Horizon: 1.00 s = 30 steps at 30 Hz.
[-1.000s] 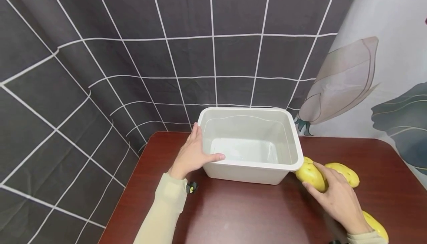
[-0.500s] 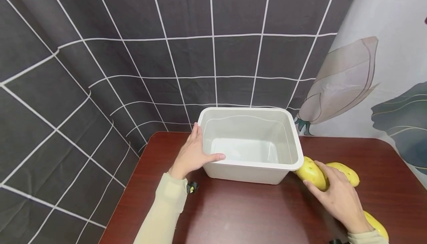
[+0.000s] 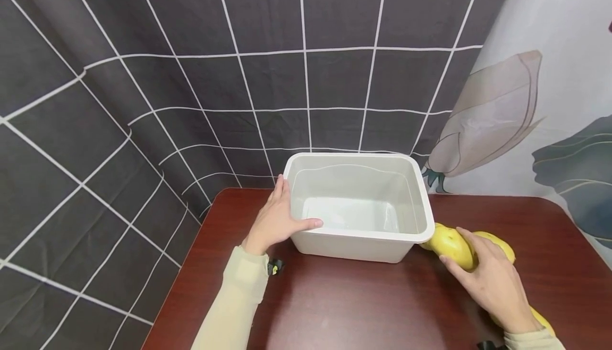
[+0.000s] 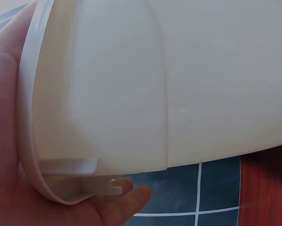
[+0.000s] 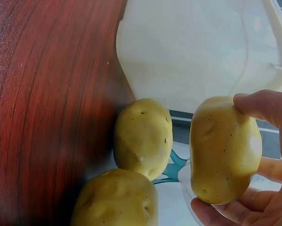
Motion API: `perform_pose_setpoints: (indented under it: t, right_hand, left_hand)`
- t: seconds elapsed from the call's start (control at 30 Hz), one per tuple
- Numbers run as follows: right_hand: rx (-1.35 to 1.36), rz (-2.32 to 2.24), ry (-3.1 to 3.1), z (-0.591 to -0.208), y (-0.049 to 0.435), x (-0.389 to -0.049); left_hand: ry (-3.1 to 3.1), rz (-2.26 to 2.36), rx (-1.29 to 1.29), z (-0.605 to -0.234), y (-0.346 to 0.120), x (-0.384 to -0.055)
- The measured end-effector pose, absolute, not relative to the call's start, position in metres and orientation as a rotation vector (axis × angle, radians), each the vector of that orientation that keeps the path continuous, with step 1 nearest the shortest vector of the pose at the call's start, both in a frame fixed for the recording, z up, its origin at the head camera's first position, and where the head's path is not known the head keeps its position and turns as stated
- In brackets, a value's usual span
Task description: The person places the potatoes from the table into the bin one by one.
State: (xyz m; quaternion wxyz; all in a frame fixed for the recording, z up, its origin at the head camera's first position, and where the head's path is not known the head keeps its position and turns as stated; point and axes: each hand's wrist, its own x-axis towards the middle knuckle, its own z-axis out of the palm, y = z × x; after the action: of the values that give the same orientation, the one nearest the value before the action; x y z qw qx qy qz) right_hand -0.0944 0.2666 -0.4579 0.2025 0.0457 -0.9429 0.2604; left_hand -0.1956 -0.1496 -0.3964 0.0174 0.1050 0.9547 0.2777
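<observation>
A light grey plastic bin [image 3: 351, 246] stands at the back of the table. My left hand [image 3: 273, 221] grips its front left corner, the thumb lying over the front rim and the fingers along the left side. In the left wrist view, fingertips [image 4: 136, 202] reach around below the rim. My right hand [image 3: 494, 281] holds a yellow potato [image 5: 225, 150] between thumb and fingers, beside the bin's front right corner. Two more potatoes show in the right wrist view: one potato [image 5: 143, 136] near the bin and a nearer one [image 5: 115, 200]. The hand partly covers another potato [image 3: 542, 322] at the front right.
The reddish-brown table [image 3: 358, 302] runs up to a dark grid-patterned curtain [image 3: 334, 79] behind and on the left. A pale curtain with a floral print [image 3: 502, 121] hangs at the back right. A small black device [image 3: 274, 267] is on my left wrist.
My right hand has moved slightly right with the potato, uncovering more of the potato by the bin's corner. The left hand and the bin have stayed put.
</observation>
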Motion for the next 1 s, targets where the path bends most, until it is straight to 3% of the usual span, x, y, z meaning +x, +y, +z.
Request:
perform_pose_setpoints:
  t: [1.0]
  right_hand:
    - [0.087, 0.734, -2.607, -0.4527, 0.2692, -0.0943]
  left_hand:
    - [2.959, 0.883, 0.315, -0.3935, -0.1483, -0.1948]
